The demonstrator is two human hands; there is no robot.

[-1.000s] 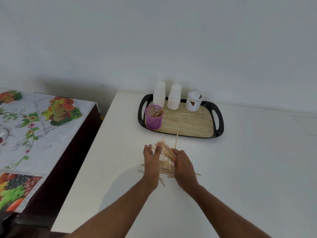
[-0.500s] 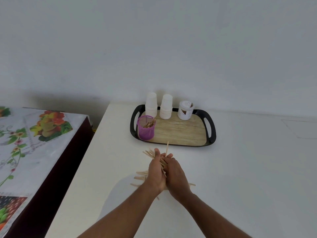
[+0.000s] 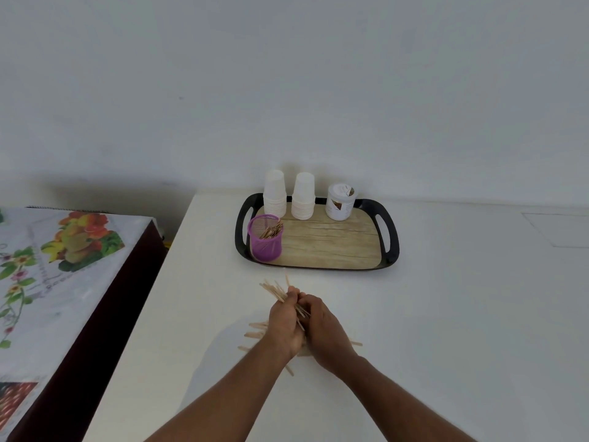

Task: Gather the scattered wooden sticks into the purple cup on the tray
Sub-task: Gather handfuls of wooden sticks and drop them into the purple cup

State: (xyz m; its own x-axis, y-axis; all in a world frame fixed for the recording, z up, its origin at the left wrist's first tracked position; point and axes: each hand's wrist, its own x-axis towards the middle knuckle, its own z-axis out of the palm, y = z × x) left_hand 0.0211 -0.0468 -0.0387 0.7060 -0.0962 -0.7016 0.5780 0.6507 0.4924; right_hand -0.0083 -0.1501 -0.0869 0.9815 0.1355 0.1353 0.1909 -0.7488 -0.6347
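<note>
A bundle of thin wooden sticks [image 3: 274, 290] fans out up and to the left from between my two hands. My left hand [image 3: 284, 323] grips the bundle, and my right hand [image 3: 323, 330] curls against it from the right. More loose sticks [image 3: 253, 334] lie flat on the white table under and beside my hands. The purple mesh cup [image 3: 265, 239] stands at the front left corner of the tray [image 3: 391, 240] with several sticks inside it. The cup is well beyond my hands.
Two stacks of white paper cups [image 3: 302, 196] and a white lidded tub [image 3: 340, 202] stand at the tray's back. To the left, past the white table's edge [image 3: 149, 282], a lower table carries a fruit-print cloth [image 3: 47, 266]. A wall is close behind.
My hands have closed together around the sticks, drawing the spread pile into a tighter bundle. The view has tilted up, so the tray sits lower in frame.
</note>
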